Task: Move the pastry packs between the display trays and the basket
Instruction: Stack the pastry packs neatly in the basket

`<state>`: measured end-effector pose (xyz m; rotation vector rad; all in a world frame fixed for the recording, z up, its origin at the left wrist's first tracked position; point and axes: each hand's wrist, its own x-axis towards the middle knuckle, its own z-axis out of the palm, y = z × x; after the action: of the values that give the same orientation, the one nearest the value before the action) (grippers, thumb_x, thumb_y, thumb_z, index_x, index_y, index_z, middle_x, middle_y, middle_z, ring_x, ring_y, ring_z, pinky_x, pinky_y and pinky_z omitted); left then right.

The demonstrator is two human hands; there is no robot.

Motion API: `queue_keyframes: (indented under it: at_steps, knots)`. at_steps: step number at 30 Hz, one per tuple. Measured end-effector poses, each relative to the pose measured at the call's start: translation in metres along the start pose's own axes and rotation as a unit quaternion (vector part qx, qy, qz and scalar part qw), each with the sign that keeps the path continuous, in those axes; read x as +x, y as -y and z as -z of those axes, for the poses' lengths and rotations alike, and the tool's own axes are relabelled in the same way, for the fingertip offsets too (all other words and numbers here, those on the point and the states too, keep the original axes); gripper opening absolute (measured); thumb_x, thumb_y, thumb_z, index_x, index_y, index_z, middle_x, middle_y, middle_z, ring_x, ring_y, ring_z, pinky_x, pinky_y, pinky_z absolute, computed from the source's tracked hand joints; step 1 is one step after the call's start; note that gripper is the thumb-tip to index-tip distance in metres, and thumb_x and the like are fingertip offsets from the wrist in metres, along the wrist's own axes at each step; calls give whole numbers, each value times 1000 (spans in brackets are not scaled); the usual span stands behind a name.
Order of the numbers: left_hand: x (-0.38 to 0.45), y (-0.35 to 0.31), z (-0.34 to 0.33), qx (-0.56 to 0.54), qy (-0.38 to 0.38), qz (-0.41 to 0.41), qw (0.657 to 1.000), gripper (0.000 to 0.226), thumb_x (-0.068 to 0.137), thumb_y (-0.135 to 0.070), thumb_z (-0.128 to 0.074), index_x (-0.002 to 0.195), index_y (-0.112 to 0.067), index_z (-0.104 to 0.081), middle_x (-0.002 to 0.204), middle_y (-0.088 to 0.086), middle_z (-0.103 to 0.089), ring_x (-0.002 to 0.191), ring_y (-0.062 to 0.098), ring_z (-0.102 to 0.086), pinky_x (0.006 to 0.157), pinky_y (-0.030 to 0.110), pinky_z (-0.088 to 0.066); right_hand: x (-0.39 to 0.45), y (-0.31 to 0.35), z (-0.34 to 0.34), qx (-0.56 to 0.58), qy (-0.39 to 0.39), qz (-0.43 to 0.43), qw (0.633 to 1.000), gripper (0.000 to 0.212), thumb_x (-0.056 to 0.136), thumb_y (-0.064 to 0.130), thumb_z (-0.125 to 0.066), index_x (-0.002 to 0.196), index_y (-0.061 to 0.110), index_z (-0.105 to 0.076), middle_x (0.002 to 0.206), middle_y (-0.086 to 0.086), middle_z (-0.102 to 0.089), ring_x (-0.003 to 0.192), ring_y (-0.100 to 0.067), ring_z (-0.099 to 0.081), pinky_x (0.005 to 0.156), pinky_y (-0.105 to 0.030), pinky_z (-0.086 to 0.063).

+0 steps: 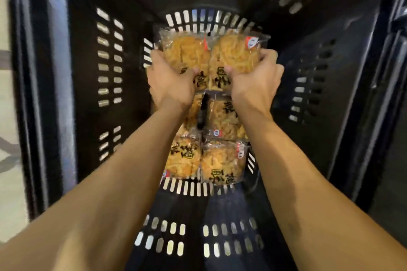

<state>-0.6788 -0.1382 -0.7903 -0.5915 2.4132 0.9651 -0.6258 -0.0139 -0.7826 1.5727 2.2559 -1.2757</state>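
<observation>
Packs of golden pastry in clear crinkly film are lying across the floor of the black slotted basket [330, 86], and two are being held at its far end. The left pack [187, 55] is sitting in the left hand [170, 82], thumb curling over its near edge and fingers wrapping its outer side; the right pack [236, 53] is being pinched the same way by the right hand [256, 79]. The two are touching along their inner edges.

Each pack is looking light, the wrapper soft and slippery, the flaky contents likely to crumble under a hard squeeze. A grip spanning the pack's sides, with fingers under it, is seeming safer than pulling on the thin sealed border, which could slide or tear.

Nearer the body, more packs [222, 163] are lying flat on the basket floor, edge to edge, some half hidden beneath the forearms. Whether the held pair is being set down or lifted out, I cannot tell. No display trays are showing here.
</observation>
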Motion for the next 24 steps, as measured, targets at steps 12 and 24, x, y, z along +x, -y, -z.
queue_keyframes:
  at_steps: [12, 24]
  knots:
    - [-145, -130, 238, -161, 139, -202, 956, 38, 82, -18, -83, 96, -33, -52, 93, -5, -73, 91, 15, -72, 85, 52, -58, -190, 138, 219, 193, -24, 86, 977, 38, 81, 19, -84, 106, 26, -57, 96, 2, -73, 89, -10, -72, 86, -45, -58]
    - [-546, -340, 494, -160, 365, -574, 715, 36, 79, -21, -80, 102, -33, -55, 92, -4, -78, 84, 13, -74, 72, 33, -60, -606, 197, 568, 398, -366, 221, 812, 43, 63, 34, -82, 99, 30, -59, 92, 7, -76, 85, -13, -71, 76, -34, -59]
